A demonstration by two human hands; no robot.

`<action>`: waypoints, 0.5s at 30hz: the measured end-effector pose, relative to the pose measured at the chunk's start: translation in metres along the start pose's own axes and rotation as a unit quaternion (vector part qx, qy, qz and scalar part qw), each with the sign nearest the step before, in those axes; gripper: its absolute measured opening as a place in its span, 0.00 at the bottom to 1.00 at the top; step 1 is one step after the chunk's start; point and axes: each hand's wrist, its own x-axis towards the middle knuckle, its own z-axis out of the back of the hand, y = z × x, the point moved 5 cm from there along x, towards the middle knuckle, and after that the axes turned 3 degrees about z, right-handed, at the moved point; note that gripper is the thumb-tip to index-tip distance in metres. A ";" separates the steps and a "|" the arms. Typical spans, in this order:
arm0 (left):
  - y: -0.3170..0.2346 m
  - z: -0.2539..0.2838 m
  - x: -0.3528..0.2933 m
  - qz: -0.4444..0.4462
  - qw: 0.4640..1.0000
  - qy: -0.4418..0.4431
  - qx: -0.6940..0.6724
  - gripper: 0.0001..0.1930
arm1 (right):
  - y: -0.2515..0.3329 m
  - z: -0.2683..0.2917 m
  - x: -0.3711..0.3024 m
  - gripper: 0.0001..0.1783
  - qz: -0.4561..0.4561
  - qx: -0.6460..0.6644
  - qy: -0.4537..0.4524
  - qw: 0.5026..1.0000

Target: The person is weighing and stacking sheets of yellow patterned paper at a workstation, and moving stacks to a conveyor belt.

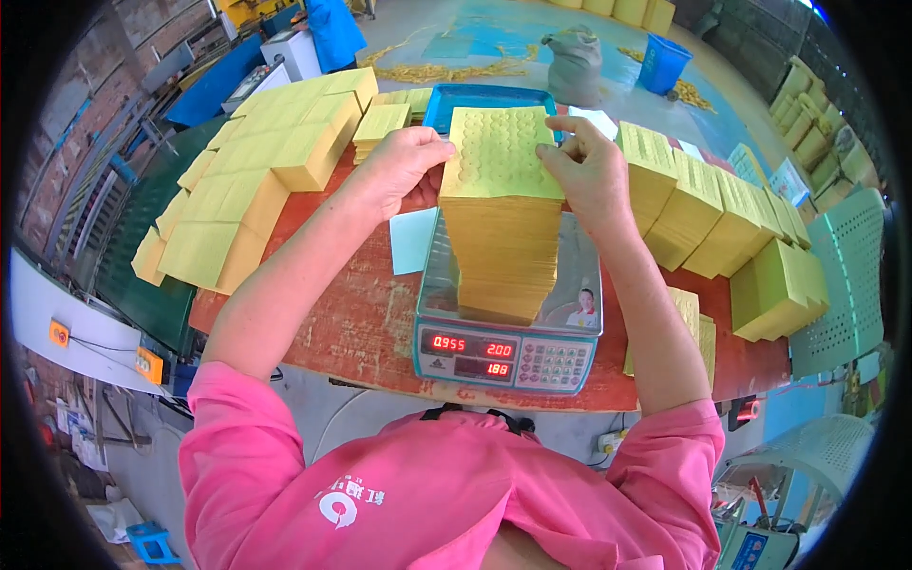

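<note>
In the head view, I look down on a red-brown worktable [370, 323] that fills the middle of the frame. At the centre stands a digital weighing scale [508, 356] with a steel pan and red lit figures on its front panel. On the pan rises a tall stack of gold embossed paper sheets [502, 228], its top sheet patterned with rows of small round bumps.

My left hand [399, 166] comes in from the lower left on a bare forearm and rests against the upper left edge of the stack, fingers curled and the fingertips touching the top sheets. My right hand [589, 171] meets the upper right edge of the same stack, fingertips pinching the top corner. Both hands grasp the stack at its top while it stands on the scale.

Just left of the scale, a light blue sheet of paper [412, 239] lies flat on the table. Behind the stack, at the upper centre, sits a blue plastic tray [475, 97]. In the upper left, bundles of yellow paper [256, 180] are piled in rows. To the right, more yellow bundles [722, 214] stand side by side along the table edge.

Pink sleeves [446, 494] fill the bottom of the frame. At the far right stands a pale green perforated chair [850, 275].
</note>
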 end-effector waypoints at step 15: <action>0.011 -0.003 0.000 -0.038 0.998 -0.035 0.047 0.11 | 0.000 0.003 -0.007 0.14 0.007 -0.045 -0.020 0.999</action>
